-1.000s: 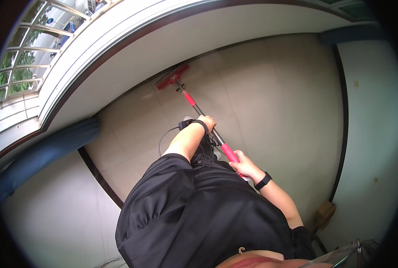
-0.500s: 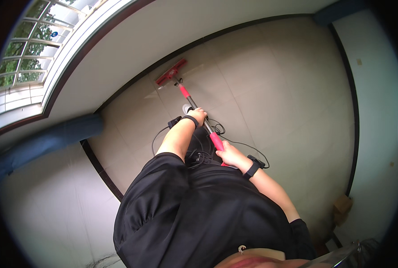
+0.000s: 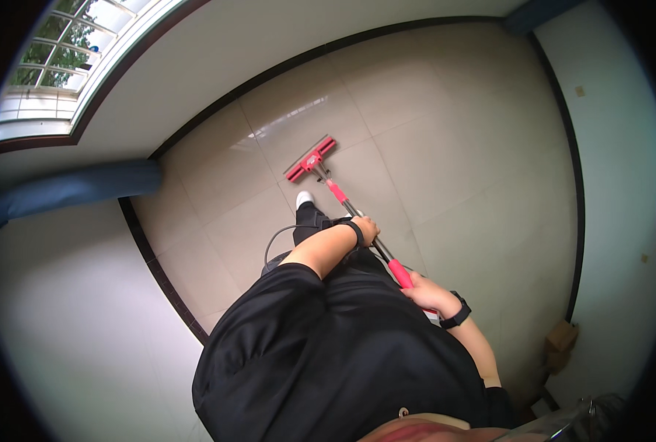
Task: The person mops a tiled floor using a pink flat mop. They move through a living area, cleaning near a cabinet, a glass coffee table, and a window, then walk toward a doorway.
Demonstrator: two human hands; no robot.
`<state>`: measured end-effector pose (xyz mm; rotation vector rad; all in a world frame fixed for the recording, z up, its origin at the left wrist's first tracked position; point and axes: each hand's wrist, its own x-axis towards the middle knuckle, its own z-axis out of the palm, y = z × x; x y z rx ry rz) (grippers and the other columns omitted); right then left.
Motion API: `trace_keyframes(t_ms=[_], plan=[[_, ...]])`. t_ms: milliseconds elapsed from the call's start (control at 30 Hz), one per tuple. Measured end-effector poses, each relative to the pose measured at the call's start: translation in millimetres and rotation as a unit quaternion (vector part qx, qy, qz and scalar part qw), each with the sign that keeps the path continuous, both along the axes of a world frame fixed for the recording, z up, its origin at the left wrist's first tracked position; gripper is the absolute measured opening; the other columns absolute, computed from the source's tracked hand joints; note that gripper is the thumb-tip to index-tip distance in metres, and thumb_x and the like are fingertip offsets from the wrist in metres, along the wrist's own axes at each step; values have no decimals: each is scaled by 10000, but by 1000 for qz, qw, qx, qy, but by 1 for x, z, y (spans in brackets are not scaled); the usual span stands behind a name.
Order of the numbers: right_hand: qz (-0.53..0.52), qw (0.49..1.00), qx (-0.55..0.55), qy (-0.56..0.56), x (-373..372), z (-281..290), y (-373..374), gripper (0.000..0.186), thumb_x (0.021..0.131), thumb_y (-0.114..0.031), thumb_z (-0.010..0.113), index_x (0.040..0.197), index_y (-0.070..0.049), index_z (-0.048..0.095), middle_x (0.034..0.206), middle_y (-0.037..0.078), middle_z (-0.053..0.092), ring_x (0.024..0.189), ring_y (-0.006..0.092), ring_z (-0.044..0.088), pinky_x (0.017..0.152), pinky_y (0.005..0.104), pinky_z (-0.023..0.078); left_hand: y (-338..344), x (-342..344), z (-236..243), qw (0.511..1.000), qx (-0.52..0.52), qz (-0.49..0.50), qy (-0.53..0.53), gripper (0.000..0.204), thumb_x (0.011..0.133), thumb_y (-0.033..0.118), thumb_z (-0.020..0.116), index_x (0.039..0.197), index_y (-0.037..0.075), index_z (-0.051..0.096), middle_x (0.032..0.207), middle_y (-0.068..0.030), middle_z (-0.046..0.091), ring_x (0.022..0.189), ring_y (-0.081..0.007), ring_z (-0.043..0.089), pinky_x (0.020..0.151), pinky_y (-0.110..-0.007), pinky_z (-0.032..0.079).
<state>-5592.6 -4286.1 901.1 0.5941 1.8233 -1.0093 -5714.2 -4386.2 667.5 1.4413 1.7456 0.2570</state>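
Observation:
A sponge mop (image 3: 314, 161) with a wide red head rests on the tiled floor, ahead of my feet. Its grey metal pole slants back toward my right side and ends in a pink grip (image 3: 399, 273). My left hand (image 3: 368, 230) is wrapped round the pole about midway. Lower down, my right hand (image 3: 430, 295) closes on the pink grip, and the pole's end beyond it is mostly hidden. Both wrists wear black bands. A white shoe (image 3: 304, 197) shows just behind the mop head.
Pale floor tiles (image 3: 475, 147) are edged by a dark skirting (image 3: 228, 96) along the walls. Blue padded rolls (image 3: 85, 189) jut out at the left and far right corners. A barred window (image 3: 59, 51) is at upper left. A brown box (image 3: 562, 336) stands at the right wall.
The mop head has come back from the far wall's skirting toward my feet. Both hands have drawn back and to the right with the pole, still gripping it.

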Motion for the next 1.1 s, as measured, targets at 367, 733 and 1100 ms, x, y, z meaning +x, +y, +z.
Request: trace_keyframes(t_ms=[367, 733, 1100], plan=[[-132, 990, 23, -38, -5, 68, -49, 378, 782, -116, 625, 1121, 13, 520, 851, 97, 612, 676, 152, 598, 619, 290, 483, -55, 1, 41, 993, 63, 102, -1, 325, 682, 373, 663, 890, 124, 657, 910, -79, 653, 965, -263, 594, 840, -461, 408], [-60, 998, 20, 30, -97, 92, -115, 425, 779, -102, 625, 1170, 14, 507, 797, 69, 604, 620, 130, 583, 571, 279, 482, -148, -95, 102, 984, 12, 175, -7, 274, 694, 338, 645, 889, 147, 670, 904, -75, 655, 941, -252, 610, 823, -479, 400], [255, 958, 63, 111, -277, 44, -509, 505, 768, -300, 614, 1174, -24, 497, 975, 195, 625, 922, 350, 602, 810, 395, 461, -571, -250, 61, 947, -68, 302, 91, 182, 751, 294, 625, 866, 156, 657, 929, -34, 649, 1004, -202, 579, 779, -440, 428]])
